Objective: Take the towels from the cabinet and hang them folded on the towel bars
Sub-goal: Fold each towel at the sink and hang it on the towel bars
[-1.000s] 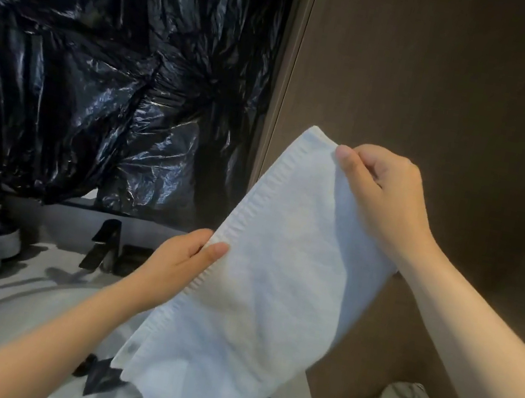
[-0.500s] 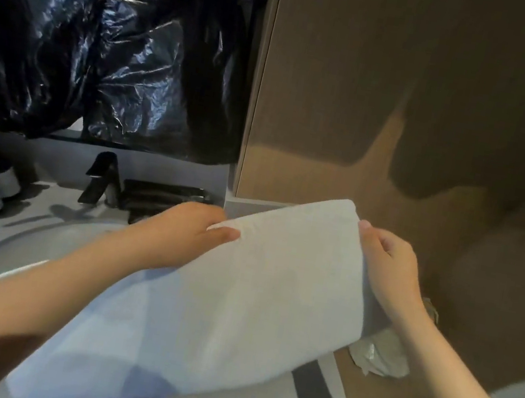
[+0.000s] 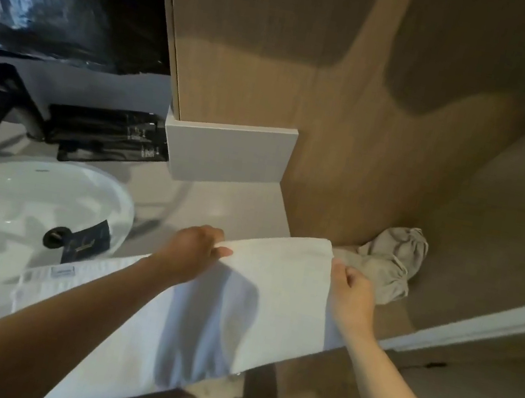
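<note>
Evidently soft, light and limp, the towel [image 3: 234, 315] sags between left hand [image 3: 191, 253] and right hand [image 3: 351, 292], each pinching a far corner, judged the soundest hold

Both bare arms reach forward and down. The left hand [image 3: 196, 252] pinches the far left corner of the towel [image 3: 263, 310]; the right hand [image 3: 351, 295] grips its right edge with curled fingers
</note>
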Tool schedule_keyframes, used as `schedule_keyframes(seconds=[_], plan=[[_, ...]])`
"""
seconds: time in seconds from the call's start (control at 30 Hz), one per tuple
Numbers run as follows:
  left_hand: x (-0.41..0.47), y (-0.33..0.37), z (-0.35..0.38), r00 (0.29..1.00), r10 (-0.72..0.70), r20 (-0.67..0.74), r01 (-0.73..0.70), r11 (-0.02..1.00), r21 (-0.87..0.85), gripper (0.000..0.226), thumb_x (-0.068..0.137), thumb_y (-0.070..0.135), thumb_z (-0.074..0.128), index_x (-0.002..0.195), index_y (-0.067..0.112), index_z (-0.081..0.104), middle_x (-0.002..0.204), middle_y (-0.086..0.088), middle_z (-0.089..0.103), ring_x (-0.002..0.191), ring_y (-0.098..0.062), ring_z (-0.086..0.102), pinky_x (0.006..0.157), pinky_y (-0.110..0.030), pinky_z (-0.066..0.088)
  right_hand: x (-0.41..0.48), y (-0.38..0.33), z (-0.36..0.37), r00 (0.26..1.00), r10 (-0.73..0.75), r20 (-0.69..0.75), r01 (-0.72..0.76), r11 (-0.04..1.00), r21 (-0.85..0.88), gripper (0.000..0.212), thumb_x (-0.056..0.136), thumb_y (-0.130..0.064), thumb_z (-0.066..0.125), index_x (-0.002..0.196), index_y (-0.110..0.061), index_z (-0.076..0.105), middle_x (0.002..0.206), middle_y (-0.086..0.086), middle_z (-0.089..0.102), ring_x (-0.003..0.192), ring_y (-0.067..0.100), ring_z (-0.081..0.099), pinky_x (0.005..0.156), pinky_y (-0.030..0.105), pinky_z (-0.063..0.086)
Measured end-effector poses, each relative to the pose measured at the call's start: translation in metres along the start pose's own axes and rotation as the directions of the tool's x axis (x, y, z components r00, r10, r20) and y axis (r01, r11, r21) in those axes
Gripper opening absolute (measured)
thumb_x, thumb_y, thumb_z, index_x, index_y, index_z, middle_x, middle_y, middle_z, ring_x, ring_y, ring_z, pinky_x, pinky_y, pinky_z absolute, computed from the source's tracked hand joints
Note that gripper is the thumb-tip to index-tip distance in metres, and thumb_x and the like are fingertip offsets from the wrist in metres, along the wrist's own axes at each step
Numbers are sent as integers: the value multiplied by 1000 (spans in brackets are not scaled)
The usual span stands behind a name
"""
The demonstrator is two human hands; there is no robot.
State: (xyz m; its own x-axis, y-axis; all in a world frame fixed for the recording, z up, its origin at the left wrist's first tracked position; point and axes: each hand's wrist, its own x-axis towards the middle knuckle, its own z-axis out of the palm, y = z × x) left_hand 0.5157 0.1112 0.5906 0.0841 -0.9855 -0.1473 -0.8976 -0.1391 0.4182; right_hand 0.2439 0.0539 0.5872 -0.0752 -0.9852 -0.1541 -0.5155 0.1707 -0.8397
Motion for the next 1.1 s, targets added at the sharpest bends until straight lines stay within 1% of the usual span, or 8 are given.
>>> schedule_keyframes(seconds=[0.13, 0.2, 0.33, 0.4, 0.6, 0.87, 1.0, 1.1], plan=[[19, 4, 23, 998, -31, -46, 30, 999, -20, 29, 99, 32, 51, 98, 6, 64, 100, -14, 64, 96, -34, 59, 81, -35, 41, 22, 17, 0, 999, 33, 33, -34, 999, 31, 44, 100, -33, 50, 63, -10, 46, 55, 2, 43, 57, 16, 43, 58, 31, 35], [26, 6, 35, 996, -40, -84, 35, 998, -52, 26, 98, 27, 53, 104, 6, 66, 99, -15, 63, 97, -36, 58, 81, -35, 39, 27, 31, 1, 992, 79, 102, -82, 996, 29, 43, 100, -39, 50, 76, -4, 57, 67, 10, 56, 66, 17, 54, 61, 29, 39], [31, 4, 49, 995, -49, -84, 43, 997, -68, 31, 95, 21, 58, 125, 12, 62, 112, -13, 58, 109, -34, 51, 94, -35, 37, 26, 60, 5, 944, 169, 284, -159, 986, -58, 31, 100, -41, 48, 107, -14, 61, 92, -3, 66, 87, 13, 62, 66, 19, 44], [28, 6, 49, 994, -9, -113, 0, 997, -72, 32, 94, 19, 61, 124, 11, 63, 112, -13, 58, 106, -35, 51, 92, -38, 40, 23, 70, 6, 954, 139, 265, -106, 985, -134, 29, 100, -41, 49, 116, -19, 59, 101, -7, 66, 89, 6, 61, 69, 17, 44], [4, 11, 40, 979, 113, -169, -118, 993, -20, 32, 89, 22, 54, 113, 9, 71, 101, -13, 65, 87, -36, 58, 80, -40, 48, 25, 62, 6, 994, 46, 95, -28, 982, -185, 26, 95, -38, 59, 112, -18, 63, 106, -5, 62, 87, 6, 61, 74, 23, 53], [7, 9, 35, 979, 109, -175, -119, 992, -43, 16, 82, 16, 64, 88, 7, 75, 86, -10, 68, 80, -35, 63, 75, -38, 49, 32, 48, 9, 995, 11, 99, -4, 998, -67, 23, 93, -35, 64, 83, -16, 55, 79, 1, 57, 65, 13, 51, 51, 16, 38], [16, 7, 39, 982, -66, -175, 50, 994, -96, 13, 83, 18, 75, 85, 6, 72, 93, -10, 62, 88, -31, 56, 78, -30, 39, 38, 45, 9, 995, 14, 101, -13, 1000, -10, 32, 94, -27, 64, 68, -18, 46, 70, 3, 48, 61, 13, 42, 51, 11, 38], [20, 2, 39, 983, -61, -175, 44, 994, -98, 17, 85, 24, 73, 83, 8, 70, 90, -7, 65, 85, -30, 57, 75, -33, 41, 35, 46, 11, 998, 1, 61, -3, 1000, 23, 31, 94, -25, 63, 69, -20, 47, 66, -1, 47, 58, 11, 42, 51, 11, 38]])
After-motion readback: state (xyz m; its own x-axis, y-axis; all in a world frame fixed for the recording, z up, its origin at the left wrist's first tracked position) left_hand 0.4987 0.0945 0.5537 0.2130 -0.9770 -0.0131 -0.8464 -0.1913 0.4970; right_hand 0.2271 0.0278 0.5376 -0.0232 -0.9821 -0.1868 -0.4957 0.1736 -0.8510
